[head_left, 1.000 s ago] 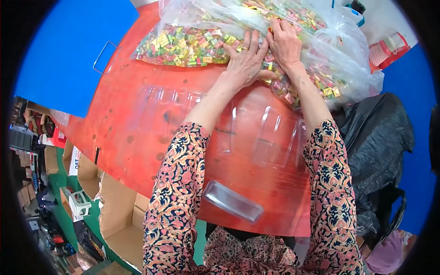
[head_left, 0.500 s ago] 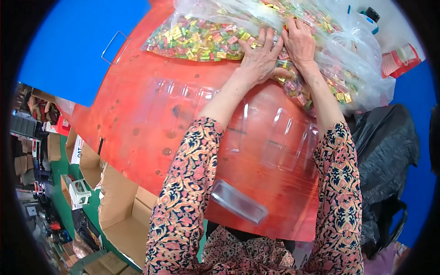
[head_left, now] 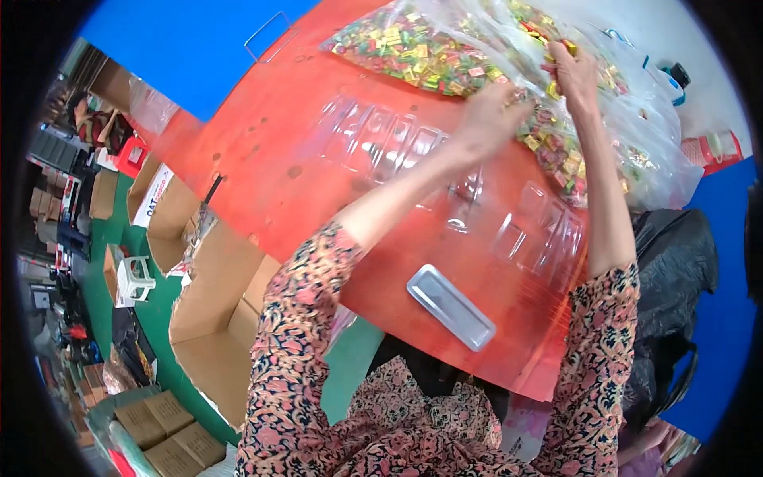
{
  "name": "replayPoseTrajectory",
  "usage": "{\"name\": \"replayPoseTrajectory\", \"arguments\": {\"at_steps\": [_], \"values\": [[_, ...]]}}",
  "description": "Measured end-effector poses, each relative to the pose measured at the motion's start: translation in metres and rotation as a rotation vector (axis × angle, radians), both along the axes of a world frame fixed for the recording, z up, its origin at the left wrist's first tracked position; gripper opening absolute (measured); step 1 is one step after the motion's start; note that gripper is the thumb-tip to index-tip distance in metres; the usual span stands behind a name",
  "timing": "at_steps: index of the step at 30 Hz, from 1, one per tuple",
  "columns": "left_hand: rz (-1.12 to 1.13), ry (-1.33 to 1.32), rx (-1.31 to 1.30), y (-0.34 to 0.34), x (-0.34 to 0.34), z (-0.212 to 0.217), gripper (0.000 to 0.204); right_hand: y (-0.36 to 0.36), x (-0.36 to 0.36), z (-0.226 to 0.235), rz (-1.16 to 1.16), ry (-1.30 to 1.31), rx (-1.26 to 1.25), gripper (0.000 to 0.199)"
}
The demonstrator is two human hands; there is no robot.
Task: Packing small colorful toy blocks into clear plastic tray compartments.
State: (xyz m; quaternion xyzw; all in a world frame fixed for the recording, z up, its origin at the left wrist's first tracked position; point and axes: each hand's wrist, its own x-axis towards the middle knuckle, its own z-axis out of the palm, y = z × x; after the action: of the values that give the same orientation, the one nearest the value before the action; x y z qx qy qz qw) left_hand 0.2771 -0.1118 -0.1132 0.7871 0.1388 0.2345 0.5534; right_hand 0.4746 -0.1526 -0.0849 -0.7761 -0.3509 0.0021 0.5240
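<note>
A large clear plastic bag (head_left: 664,147) lies across the far side of the red table, full of small shiny wrapped candies (head_left: 413,56) in yellow, green and red. My right hand (head_left: 576,75) is over the bag's opening, fingers curled round a few wrapped candies, with yellow showing at the fingertips. To its left, my left hand (head_left: 494,119) is at the near edge of the candies, blurred by motion; its fingers do not show clearly. Under and beside my left forearm lie clear compartmented plastic trays (head_left: 381,143). Nearer me rests a narrow clear tray (head_left: 451,308).
The red tabletop (head_left: 262,171) bears dark spots. Black plastic bags (head_left: 675,262) stand at the right, with a red basket (head_left: 707,151) beyond. Open cardboard boxes (head_left: 211,302) stand below the table's left edge, near a white stool (head_left: 135,278). A wire handle (head_left: 270,36) shows on the blue surface.
My hands have moved apart: the right has lifted away and curled round candies, while the left has drawn back toward the near edge of the bag. The whole view has shifted.
</note>
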Motion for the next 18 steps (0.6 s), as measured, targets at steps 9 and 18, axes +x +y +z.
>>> {"name": "replayPoseTrajectory", "arguments": {"at_steps": [9, 18], "values": [[0.201, -0.558, -1.345, 0.009, -0.135, 0.022, 0.062, 0.034, -0.235, -0.004, 0.716, -0.173, 0.106, 0.023], [0.547, -0.672, -1.344, 0.018, -0.210, -0.031, 0.033, 0.023, -0.303, -0.017, 0.967, -0.358, 0.073, 0.027]]}}
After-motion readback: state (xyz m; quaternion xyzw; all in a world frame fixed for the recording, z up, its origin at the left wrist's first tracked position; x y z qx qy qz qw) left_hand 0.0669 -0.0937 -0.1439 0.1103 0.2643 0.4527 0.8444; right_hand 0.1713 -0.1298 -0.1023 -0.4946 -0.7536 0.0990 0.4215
